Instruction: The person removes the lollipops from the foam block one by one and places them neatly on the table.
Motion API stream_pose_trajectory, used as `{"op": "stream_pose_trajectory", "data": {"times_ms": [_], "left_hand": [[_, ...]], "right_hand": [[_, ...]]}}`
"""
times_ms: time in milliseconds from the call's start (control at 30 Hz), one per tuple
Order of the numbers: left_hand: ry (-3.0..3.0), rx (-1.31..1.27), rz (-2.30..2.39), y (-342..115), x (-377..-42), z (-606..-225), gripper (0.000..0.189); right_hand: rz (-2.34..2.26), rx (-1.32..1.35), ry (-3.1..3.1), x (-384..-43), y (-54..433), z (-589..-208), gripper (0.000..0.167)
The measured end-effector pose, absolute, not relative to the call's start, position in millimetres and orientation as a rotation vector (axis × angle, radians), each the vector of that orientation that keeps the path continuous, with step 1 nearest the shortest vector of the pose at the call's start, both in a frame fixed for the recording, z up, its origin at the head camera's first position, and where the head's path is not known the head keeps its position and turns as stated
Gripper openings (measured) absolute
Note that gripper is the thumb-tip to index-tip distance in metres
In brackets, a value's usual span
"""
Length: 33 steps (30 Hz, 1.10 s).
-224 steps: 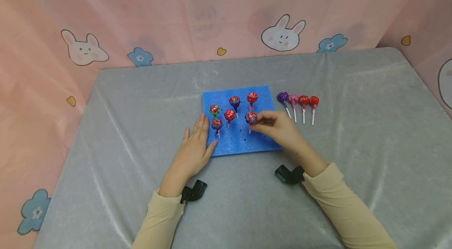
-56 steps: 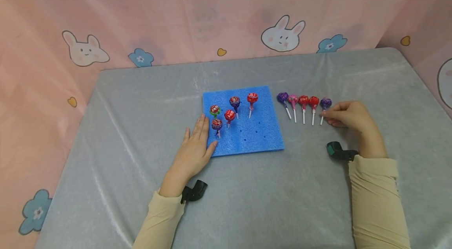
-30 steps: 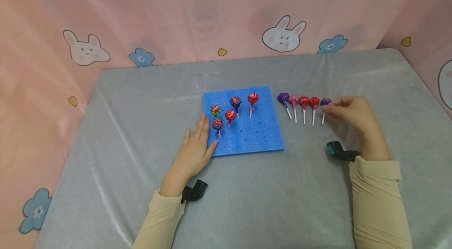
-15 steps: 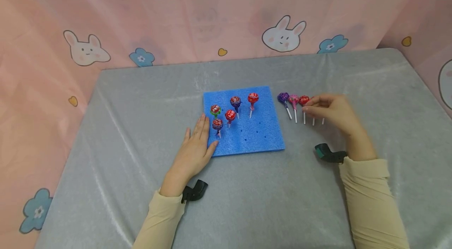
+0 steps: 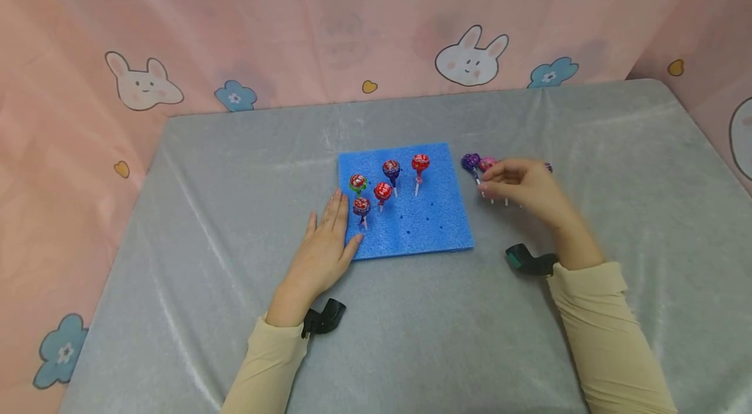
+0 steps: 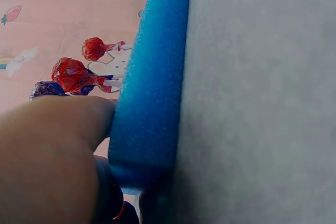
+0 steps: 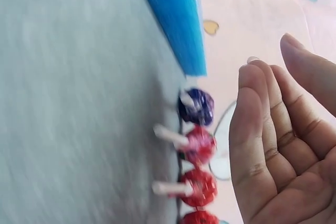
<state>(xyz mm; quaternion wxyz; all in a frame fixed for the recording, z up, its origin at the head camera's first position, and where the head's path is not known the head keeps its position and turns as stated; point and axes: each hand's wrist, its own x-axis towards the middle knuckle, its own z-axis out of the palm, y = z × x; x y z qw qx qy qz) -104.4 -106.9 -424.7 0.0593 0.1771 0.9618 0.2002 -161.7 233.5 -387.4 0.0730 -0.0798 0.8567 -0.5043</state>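
Observation:
My left hand (image 5: 323, 247) lies flat along the left edge of a blue foam board (image 5: 388, 241), fingers straight and thumb on the near corner. Several wrapped lollipops stand upright in the board, among them a red lollipop (image 5: 420, 163) at the back and a green-and-red lollipop (image 5: 358, 183) beside my left fingers. Above a row of lollipops on the table hovers my right hand (image 5: 529, 189), its fingers loosely bent. In the right wrist view nothing is between thumb and fingers. A purple lollipop (image 7: 202, 107) and a pink lollipop (image 7: 200, 145) show there; the head view hides most of the row.
Small holes dot the right part of the board. Grey cloth (image 5: 235, 205) covers the table, and a pink curtain (image 5: 352, 22) with rabbits and flowers hangs behind it. A black wrist camera (image 5: 531, 260) sits on the right wrist.
My right hand took a purple lollipop from the board to the row's right end, let it go, then moved left over the row toward its left end. My left hand stayed put.

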Motion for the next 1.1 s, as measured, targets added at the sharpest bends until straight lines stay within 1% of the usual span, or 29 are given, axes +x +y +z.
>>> {"op": "stream_pose_trajectory", "data": {"times_ms": [167, 433, 1100], "left_hand": [[2.911, 0.537, 0.607, -107, -105, -425, 0.068], [2.907, 0.536, 0.605, -106, -105, -424, 0.068], [2.909, 0.537, 0.609, -107, -104, -425, 0.068]], "right_hand": [[-1.543, -0.310, 2.564, -160, 223, -390, 0.023], [-1.575, -0.352, 2.526, -158, 206, -394, 0.021], [-1.680, -0.389, 2.446, -153, 183, -401, 0.021]]}}
